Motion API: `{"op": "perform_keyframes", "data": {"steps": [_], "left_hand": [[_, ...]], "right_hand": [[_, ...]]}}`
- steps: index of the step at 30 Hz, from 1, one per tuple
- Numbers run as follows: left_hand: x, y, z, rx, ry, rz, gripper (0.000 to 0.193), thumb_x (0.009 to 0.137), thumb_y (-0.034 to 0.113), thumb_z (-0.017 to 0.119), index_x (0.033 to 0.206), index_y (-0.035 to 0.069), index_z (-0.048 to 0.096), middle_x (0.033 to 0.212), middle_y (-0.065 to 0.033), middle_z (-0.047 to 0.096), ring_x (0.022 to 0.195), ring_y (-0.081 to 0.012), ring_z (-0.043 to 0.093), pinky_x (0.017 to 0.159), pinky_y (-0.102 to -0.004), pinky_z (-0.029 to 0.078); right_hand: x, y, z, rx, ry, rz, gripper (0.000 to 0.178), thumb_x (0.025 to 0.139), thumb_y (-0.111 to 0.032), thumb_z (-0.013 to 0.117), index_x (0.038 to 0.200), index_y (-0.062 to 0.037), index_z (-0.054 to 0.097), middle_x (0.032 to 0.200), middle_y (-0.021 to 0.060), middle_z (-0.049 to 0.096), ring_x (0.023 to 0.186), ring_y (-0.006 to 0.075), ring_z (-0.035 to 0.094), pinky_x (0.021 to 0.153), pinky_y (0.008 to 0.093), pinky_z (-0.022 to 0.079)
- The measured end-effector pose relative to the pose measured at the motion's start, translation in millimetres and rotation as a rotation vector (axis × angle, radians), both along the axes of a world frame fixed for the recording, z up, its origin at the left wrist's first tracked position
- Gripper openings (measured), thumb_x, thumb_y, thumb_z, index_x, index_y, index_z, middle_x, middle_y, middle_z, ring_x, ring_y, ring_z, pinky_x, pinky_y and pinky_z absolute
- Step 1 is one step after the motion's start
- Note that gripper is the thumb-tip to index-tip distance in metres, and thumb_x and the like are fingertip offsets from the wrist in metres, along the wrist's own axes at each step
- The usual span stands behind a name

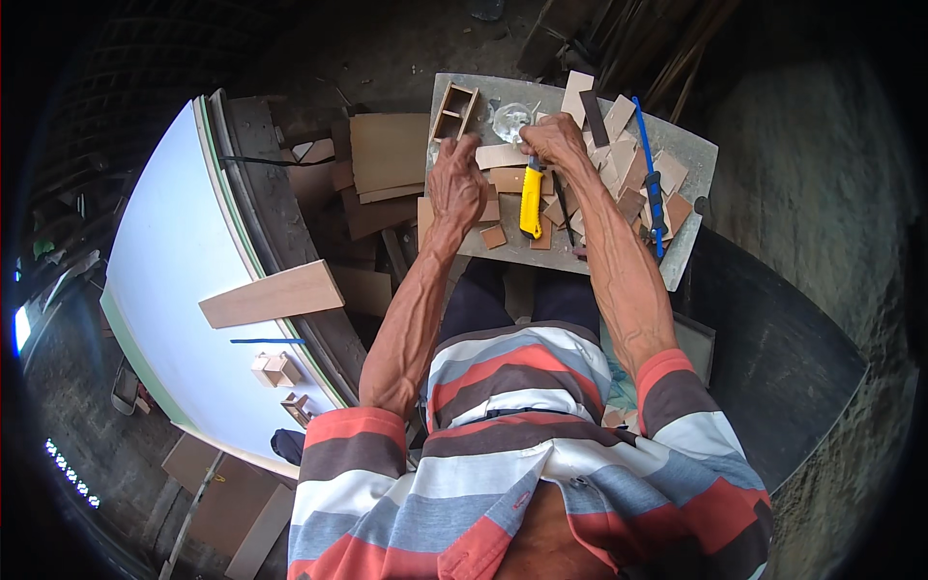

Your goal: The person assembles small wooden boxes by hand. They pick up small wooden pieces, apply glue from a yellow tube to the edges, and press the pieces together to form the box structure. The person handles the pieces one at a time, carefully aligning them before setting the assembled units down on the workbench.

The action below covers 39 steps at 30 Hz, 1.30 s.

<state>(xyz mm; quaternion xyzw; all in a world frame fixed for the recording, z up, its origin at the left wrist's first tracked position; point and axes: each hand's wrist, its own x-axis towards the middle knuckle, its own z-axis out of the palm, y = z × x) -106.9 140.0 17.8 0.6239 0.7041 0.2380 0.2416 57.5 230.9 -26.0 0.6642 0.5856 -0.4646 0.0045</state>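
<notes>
My left hand [457, 180] is closed, its fingertips at the near end of a small open wooden frame [473, 101] with a crosspiece; what sits in the fingers is hidden. Pinched together, the fingers of my right hand [556, 141] are at the near rim of a round clear dish [510, 120]; I cannot make out what they hold. Just below that hand a yellow utility knife [531, 201] lies among thin wood pieces on the grey worktable [692, 155]. To the right, a blue hacksaw-like tool [655, 198] rests across more offcuts.
On my left stands a white panel [184, 242] bearing a wooden board [273, 295], a thin blue strip [268, 340] and a small wooden box [275, 369]. Brown sheets [387, 150] are stacked between panel and table. A dark board [773, 338] leans on the right.
</notes>
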Motion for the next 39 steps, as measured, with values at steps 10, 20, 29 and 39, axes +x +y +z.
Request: {"op": "perform_keyframes", "data": {"steps": [10,20,29,39], "left_hand": [[10.3,1.3,-24.6,0.096,-0.021,-0.138,0.075,0.067,0.012,0.077,0.133,0.008,0.043,0.128,-0.0197,0.042,0.121,-0.0383,0.040,0.101,-0.0456,0.036],[42.5,1.4,-37.2,0.332,-0.236,-0.104,0.076,0.062,0.027,0.081,0.126,0.005,0.047,0.119,-0.0193,0.047,0.113,-0.0375,0.047,0.095,-0.0458,0.042],[57.4,-1.0,-21.4,0.401,-0.387,0.067,0.061,0.065,0.015,0.081,0.117,0.003,0.051,0.109,-0.0157,0.051,0.107,-0.0343,0.049,0.088,-0.0424,0.044],[57.4,-6.3,-12.9,0.369,-0.301,0.077,0.061,0.067,0.013,0.078,0.121,0.005,0.049,0.111,-0.0174,0.049,0.109,-0.0368,0.049,0.090,-0.0433,0.044]], "right_hand": [[20.4,-16.4,59.3,-0.173,0.288,-0.341,0.021,0.071,-0.013,0.063,0.057,0.0021,0.062,0.049,0.0037,0.056,0.040,0.0109,0.051,0.042,0.0250,0.042],[25.7,-33.1,108.4,0.043,0.226,-0.118,0.017,0.073,-0.013,0.064,0.070,0.0040,0.065,0.062,0.0130,0.064,0.052,0.0191,0.061,0.050,0.0294,0.048],[26.0,-49.3,132.2,0.496,0.186,-0.075,0.016,0.076,-0.012,0.063,0.076,0.0041,0.063,0.065,0.0194,0.064,0.061,0.0304,0.066,0.059,0.0368,0.052],[30.7,-56.1,122.8,0.502,0.249,-0.128,0.013,0.079,-0.010,0.062,0.077,0.0024,0.062,0.069,0.0166,0.066,0.063,0.0299,0.068,0.057,0.0369,0.052]]}}
